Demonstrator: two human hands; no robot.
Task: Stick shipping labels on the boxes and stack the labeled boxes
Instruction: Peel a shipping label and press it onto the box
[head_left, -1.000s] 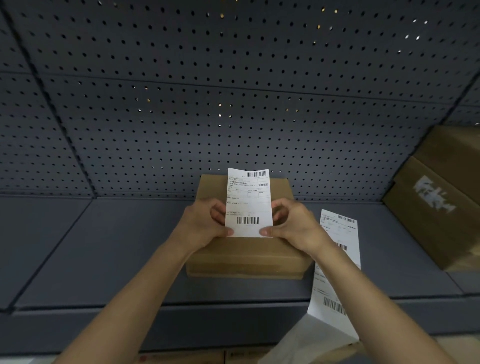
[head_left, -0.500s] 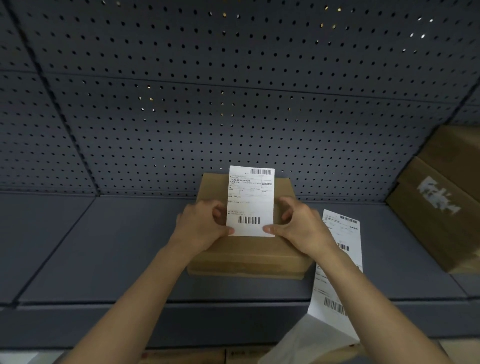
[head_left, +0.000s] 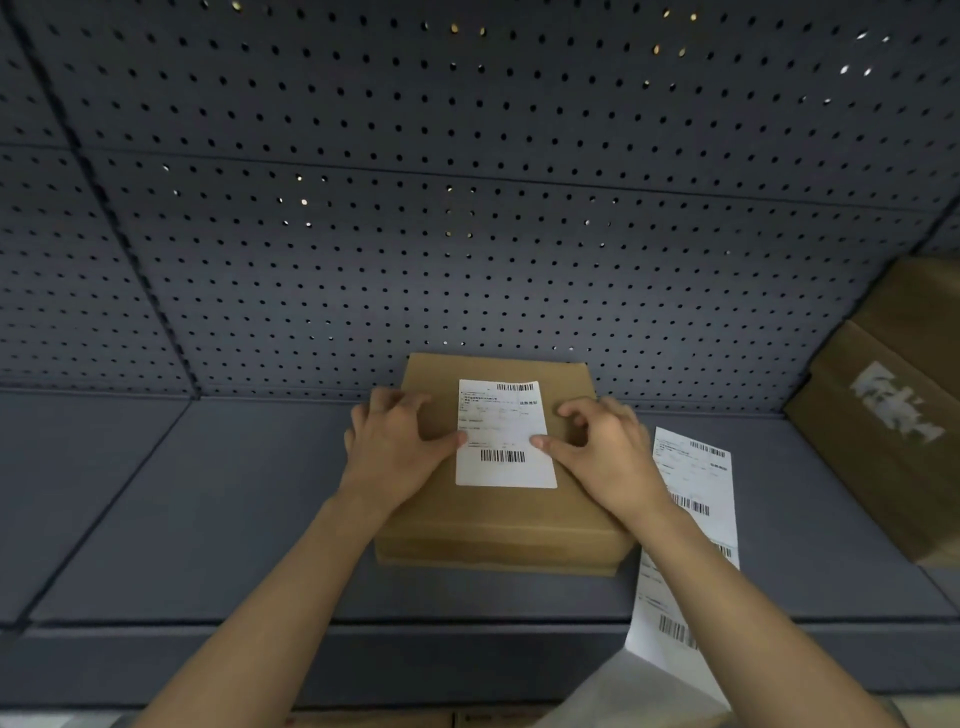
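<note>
both hands palm-down, left hand (head_left: 395, 457), right hand (head_left: 602, 457), thumbs pointing inward

This looks like a stockroom or packing area: a dark grey metal shelf (head_left: 208, 519) backed by perforated grey pegboard panels (head_left: 467, 208), brown cardboard boxes (head_left: 883, 405) at its right edge, and a strip of white barcoded shipping labels (head_left: 696, 499) hanging over its front edge.

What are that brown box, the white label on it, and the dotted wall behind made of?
The box looks like plain matte cardboard: dull brown with creased edges. The label seems to be thin white paper with black printed barcodes; whether it has a sticky back cannot be seen. The back wall is probably painted sheet metal: smooth blue-grey, with even rows of punched holes.
</note>
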